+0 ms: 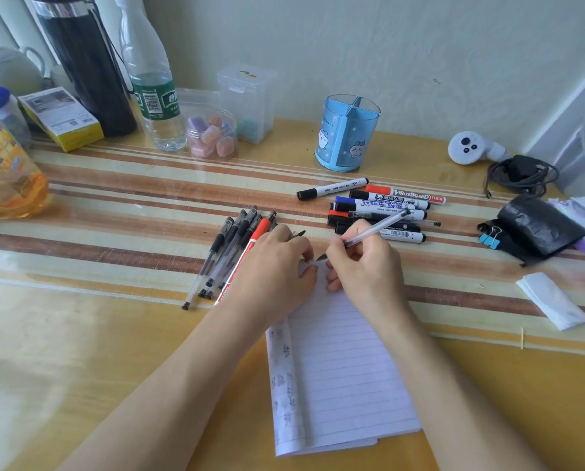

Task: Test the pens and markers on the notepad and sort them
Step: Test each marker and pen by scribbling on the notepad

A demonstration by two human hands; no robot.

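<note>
The right hand (362,263) is gripping a slim clear plastic gel pen (376,229) with its fingers curled round the lower barrel. The pen's long axis is slanting, its dark tip pointing down and left onto the top edge of a white lined paper notepad (345,368) and its tail pointing up towards the desk's far right corner. The notepad is lying at the middle of the glossy yellow desk (114,334) by the near edge, with its long side running away from the person and its left margin curling up. The left hand (274,266) is resting on the pad's top left corner, fingers bent downward. Whether they are pinching anything is hidden. Just left of that hand a bundle of clear black-grip gel pens (221,253) is lying diagonally, partly covered by the wrist, with a red-capped marker (262,231) alongside. Beyond the right hand a loose pile of white-barrelled whiteboard markers (383,202) is lying mostly crosswise, caps to the left. A translucent blue divided pen cup (347,137) is standing behind them near the far edge.
</note>
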